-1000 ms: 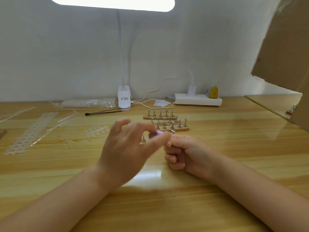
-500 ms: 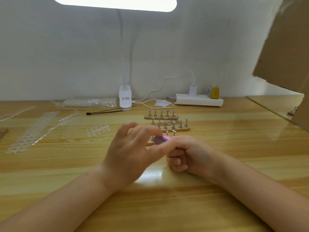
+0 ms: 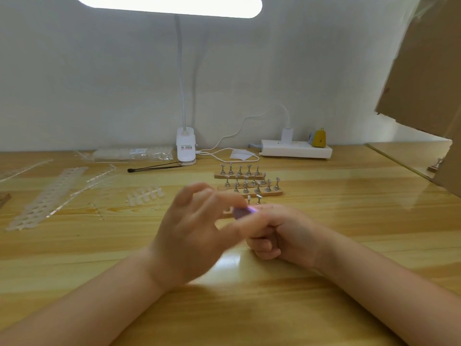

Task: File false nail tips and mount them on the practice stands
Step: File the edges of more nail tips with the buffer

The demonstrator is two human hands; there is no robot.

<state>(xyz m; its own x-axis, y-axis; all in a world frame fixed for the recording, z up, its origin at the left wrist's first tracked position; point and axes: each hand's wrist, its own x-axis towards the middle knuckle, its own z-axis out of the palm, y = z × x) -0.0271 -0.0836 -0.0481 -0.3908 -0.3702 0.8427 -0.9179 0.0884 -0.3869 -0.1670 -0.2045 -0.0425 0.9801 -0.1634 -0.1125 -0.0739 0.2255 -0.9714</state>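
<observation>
My left hand (image 3: 197,231) pinches a small purple nail file (image 3: 240,212) between thumb and fingertips, and its other fingers are spread and blurred. The file's end lies against the top of my right hand (image 3: 282,233). That hand rests on the table curled into a fist, with thumb and forefinger pinched together where the file touches. The false nail tip held there is too small and clear to make out. Just behind both hands stand wooden bars of metal practice stands (image 3: 249,182). One nearer bar (image 3: 228,216) is partly hidden by my fingers.
Loose clear nail tips (image 3: 144,194) and an emptied tip strip (image 3: 47,196) lie to the left. At the back are a bag of tips (image 3: 132,153), a black tool (image 3: 154,168), the lamp base (image 3: 185,148) and a power strip (image 3: 296,151). Cardboard (image 3: 424,71) hangs at the upper right.
My left hand has slid the purple file a little right and down across the top of my right fist. The right hand has stayed in place.
</observation>
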